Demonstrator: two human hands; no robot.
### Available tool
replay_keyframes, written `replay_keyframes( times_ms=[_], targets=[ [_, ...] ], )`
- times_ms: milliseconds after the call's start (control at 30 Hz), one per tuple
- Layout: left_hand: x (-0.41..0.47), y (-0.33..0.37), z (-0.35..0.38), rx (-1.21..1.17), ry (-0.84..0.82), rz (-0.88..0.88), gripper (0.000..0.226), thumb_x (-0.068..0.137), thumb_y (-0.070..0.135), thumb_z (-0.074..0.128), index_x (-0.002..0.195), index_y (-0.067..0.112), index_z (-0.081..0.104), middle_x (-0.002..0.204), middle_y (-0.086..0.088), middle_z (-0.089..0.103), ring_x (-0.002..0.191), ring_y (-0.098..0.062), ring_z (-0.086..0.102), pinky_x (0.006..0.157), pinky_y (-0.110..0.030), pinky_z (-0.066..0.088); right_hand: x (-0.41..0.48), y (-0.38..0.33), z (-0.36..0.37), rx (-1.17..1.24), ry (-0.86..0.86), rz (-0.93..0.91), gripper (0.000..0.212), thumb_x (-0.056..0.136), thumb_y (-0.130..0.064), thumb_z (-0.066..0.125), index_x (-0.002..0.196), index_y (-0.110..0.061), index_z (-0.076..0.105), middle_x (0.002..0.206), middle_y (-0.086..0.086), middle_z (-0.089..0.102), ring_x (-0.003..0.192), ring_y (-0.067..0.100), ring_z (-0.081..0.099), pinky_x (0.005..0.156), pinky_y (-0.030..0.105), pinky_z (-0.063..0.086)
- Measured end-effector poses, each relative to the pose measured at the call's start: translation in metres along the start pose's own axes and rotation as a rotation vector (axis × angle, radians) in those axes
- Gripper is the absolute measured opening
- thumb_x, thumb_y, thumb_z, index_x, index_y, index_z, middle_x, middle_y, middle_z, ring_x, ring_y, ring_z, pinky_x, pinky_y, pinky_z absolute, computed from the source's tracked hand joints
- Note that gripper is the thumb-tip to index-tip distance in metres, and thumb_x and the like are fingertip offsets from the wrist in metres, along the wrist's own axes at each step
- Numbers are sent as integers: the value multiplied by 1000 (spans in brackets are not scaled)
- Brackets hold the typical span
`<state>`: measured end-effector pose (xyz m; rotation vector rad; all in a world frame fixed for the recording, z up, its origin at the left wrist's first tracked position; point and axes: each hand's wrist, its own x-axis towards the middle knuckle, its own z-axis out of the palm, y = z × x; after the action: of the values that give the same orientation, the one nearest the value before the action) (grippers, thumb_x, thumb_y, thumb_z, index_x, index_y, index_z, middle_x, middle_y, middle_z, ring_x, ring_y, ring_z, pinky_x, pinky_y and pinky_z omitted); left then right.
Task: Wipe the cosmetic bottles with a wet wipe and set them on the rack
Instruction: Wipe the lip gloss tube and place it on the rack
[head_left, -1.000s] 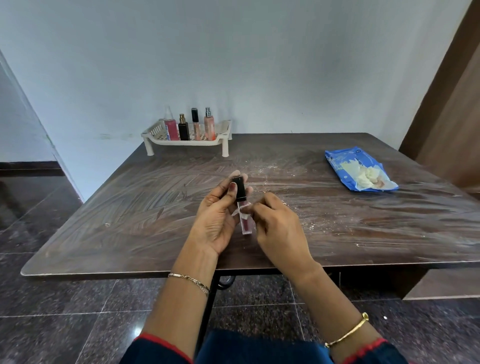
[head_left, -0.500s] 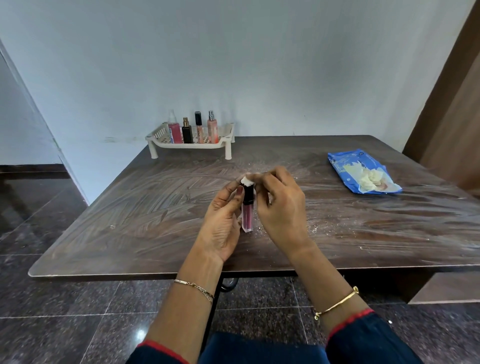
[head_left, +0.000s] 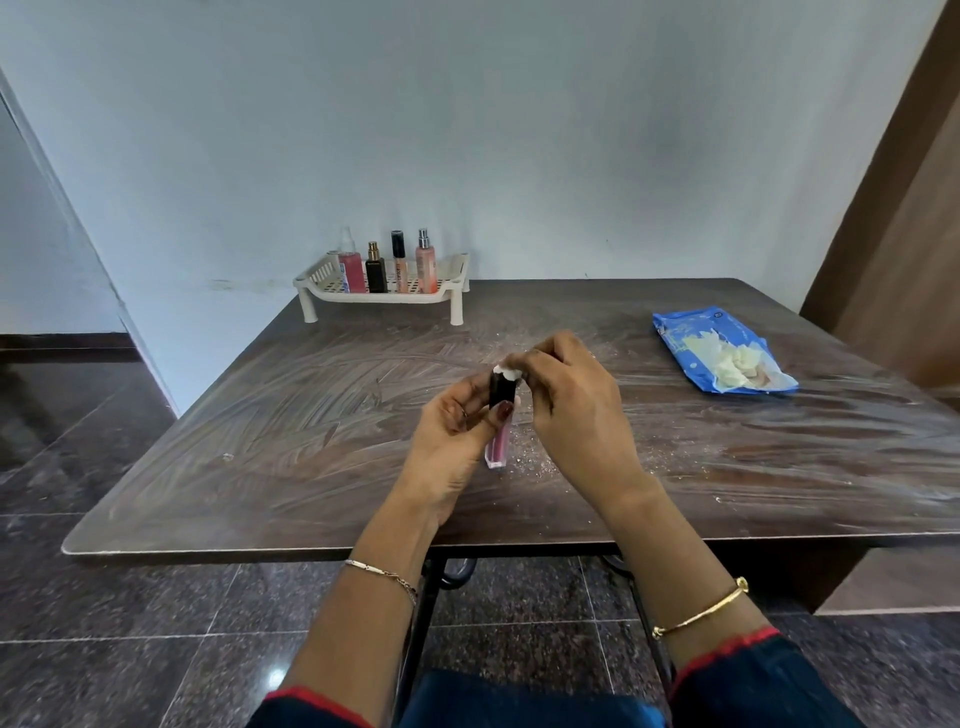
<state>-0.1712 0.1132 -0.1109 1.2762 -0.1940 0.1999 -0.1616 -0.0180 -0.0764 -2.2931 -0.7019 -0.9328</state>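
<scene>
Four bottles (head_left: 387, 265) already stood on the rack (head_left: 382, 300), upper centre. The left hand (head_left: 452, 441) gripped a pink tube (head_left: 500, 426) while the right hand (head_left: 571, 410) pinched a wipe (head_left: 508, 371) on its cap; racking remained.

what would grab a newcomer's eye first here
Over the table, the left hand holds a pink tube upright while the right hand pinches a white wipe onto its top. At the far edge stands a rack with four bottles. A blue pack lies open on the right.
</scene>
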Motion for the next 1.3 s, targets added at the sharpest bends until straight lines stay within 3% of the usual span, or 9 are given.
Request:
replay_keyframes(
  times_ms=[167, 267, 400, 533, 700, 867, 1000, 1100, 1300],
  targets=[
    [1, -2, -5, 110, -28, 17, 37, 86, -3, 62, 121, 7, 62, 117, -3, 69, 116, -16, 60, 104, -30, 44, 3, 6, -3, -47, 43, 143, 21, 87, 1, 61, 102, -10, 70, 93, 2, 57, 75, 17, 58, 67, 34, 54],
    [-1, -1, -5, 104, -38, 29, 35, 86, -2, 61, 120, 8, 62, 116, -3, 69, 114, -14, 61, 100, -24, 45, 4, 0, -8, 12, 86, 70, 24, 86, 0, 60, 104, -12, 71, 94, 1, 58, 78, 13, 56, 66, 23, 47],
    [-1, -1, -5, 88, -54, 29, 30, 88, -3, 59, 115, 9, 63, 111, -5, 71, 110, -15, 64, 95, -22, 48, 2, -5, -2, 83, -15, -40, 24, 86, -4, 55, 100, -12, 72, 94, -1, 58, 82, 9, 56, 72, 12, 39],
    [1, -2, -5, 96, -50, 28, 32, 89, -3, 57, 117, 12, 62, 115, -4, 69, 114, -12, 61, 97, -21, 46, -1, 2, 5, 394, 29, 193, 32, 84, 9, 58, 91, -17, 74, 90, -8, 62, 86, 3, 60, 75, 10, 45],
    [1, -4, -3, -57, -40, -53, 36, 86, 12, 60, 122, 13, 62, 116, -4, 68, 112, -17, 59, 99, -31, 45, -8, 1, 10, 672, 82, 389, 21, 83, 1, 68, 91, -17, 73, 90, -6, 72, 87, 4, 68, 77, 18, 53],
    [2, 2, 1, -339, -5, -79, 32, 89, 14, 54, 119, 12, 64, 125, -8, 64, 113, -22, 60, 100, -35, 48, -24, 2, 14, 365, 30, 241, 23, 80, 0, 70, 95, -17, 72, 90, -11, 67, 83, 1, 64, 77, 23, 56],
    [6, 7, 1, -537, 35, -111, 31, 92, 11, 48, 119, 4, 60, 126, -9, 64, 120, -25, 58, 99, -35, 46, -45, 2, 17, 116, -42, 86, 22, 82, -4, 70, 97, -21, 72, 89, -11, 63, 76, 6, 61, 62, 31, 55],
    [8, 10, 2, -546, 55, -127, 28, 96, 10, 44, 118, 6, 61, 124, -8, 65, 117, -22, 61, 98, -32, 46, -57, 1, 18, 63, -62, 34, 24, 81, -3, 70, 98, -20, 70, 88, -7, 59, 72, 12, 61, 55, 35, 53],
    [8, 14, 7, -670, 29, -188, 32, 98, 13, 45, 127, 2, 55, 125, -11, 64, 105, -21, 66, 88, -32, 53, -28, -8, 12, 19, 27, -26, 14, 83, -10, 65, 95, -13, 71, 87, -2, 58, 65, 13, 55, 51, 30, 50]
  ],
)
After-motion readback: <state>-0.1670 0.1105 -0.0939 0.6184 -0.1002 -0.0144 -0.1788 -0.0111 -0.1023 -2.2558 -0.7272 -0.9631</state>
